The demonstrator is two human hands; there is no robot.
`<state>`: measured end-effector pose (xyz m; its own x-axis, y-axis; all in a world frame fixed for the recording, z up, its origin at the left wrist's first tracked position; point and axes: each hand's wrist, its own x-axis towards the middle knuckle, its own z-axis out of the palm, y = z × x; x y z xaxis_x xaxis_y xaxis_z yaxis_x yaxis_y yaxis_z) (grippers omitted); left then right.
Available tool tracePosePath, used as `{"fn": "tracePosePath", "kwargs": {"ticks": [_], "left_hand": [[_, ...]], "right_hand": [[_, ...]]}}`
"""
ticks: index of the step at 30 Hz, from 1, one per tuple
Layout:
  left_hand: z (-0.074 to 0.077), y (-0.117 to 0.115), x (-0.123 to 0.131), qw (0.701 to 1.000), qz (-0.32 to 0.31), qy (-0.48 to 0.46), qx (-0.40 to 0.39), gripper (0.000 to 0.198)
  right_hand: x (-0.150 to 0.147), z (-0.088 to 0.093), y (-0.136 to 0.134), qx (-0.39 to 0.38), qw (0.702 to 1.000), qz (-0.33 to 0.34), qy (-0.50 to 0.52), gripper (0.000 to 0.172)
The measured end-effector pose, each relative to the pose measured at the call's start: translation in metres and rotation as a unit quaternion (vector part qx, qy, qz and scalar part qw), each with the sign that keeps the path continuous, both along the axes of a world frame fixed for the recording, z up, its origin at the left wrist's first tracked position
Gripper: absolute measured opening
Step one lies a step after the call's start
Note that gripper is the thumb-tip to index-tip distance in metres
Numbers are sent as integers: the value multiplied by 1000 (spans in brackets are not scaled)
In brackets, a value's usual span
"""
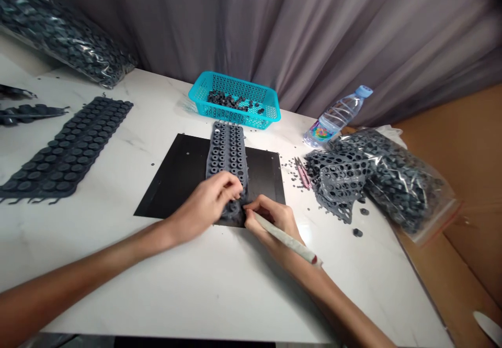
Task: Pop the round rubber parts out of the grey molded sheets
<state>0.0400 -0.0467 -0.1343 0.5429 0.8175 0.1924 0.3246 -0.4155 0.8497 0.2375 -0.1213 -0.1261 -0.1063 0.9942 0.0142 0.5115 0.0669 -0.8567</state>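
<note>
A dark grey moulded rubber sheet (226, 152) with rows of ring-shaped parts lies lengthwise on a black mat (168, 180). My left hand (209, 196) is over its near end, fingers curled in a pinch; whatever they hold, if anything, is hidden. My right hand (274, 222) grips a pen-like tool (288, 240) with a whitish wrapped handle and a reddish butt end. The tool's working tip is hidden by my fingers at the sheet's near right edge.
A turquoise basket (234, 115) of small dark parts stands behind the mat. Another rubber sheet (70, 152) lies left, below a full bag (66, 34). To the right are pink snips (303, 174), holed sheet scraps (339, 178), a water bottle (337, 118) and a bag of parts (403, 180).
</note>
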Motion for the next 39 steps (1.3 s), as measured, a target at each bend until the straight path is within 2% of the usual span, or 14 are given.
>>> {"fn": "tracePosePath", "kwargs": {"ticks": [1, 2, 3, 5, 7, 10, 14, 19, 22, 26, 28, 34, 39], "left_hand": [[3, 5, -2, 991, 36, -85, -96, 24], [6, 11, -4, 971, 68, -166, -155, 23], [10, 16, -8, 951, 87, -223, -196, 21], [16, 24, -15, 924, 82, -273, -256, 19], [20, 25, -19, 909, 73, -280, -299, 18], [24, 19, -19, 898, 66, -270, -341, 18], [27, 11, -14, 886, 45, -273, -372, 15], [24, 8, -12, 854, 41, -285, -433, 12], [22, 9, -13, 832, 25, -302, -464, 25], [25, 9, -16, 797, -7, -326, -508, 42], [27, 8, -16, 797, -15, -326, -509, 40], [25, 5, -13, 831, -17, -304, -467, 36], [21, 1, -12, 857, 14, -281, -432, 38]], "right_hand": [[0, 0, 0, -3, 1000, -4, 8, 13], [1, -1, 1, -8, 1000, -5, 18, 13], [3, -1, 1, -19, 999, -4, 33, 13], [7, -2, 3, -53, 996, 6, 78, 14], [13, -3, 4, -78, 989, 9, 129, 16], [21, -4, 6, -66, 983, -11, 169, 19], [27, -3, 5, -57, 985, -23, 163, 18], [29, -4, 5, -59, 988, -10, 140, 9], [29, -6, 7, -55, 993, -11, 107, 6], [31, -7, 8, -46, 996, -26, 70, 10], [31, -6, 8, -43, 997, -29, 65, 13], [32, -4, 9, -40, 998, -15, 52, 17], [32, -3, 10, -41, 998, -10, 39, 21]]}}
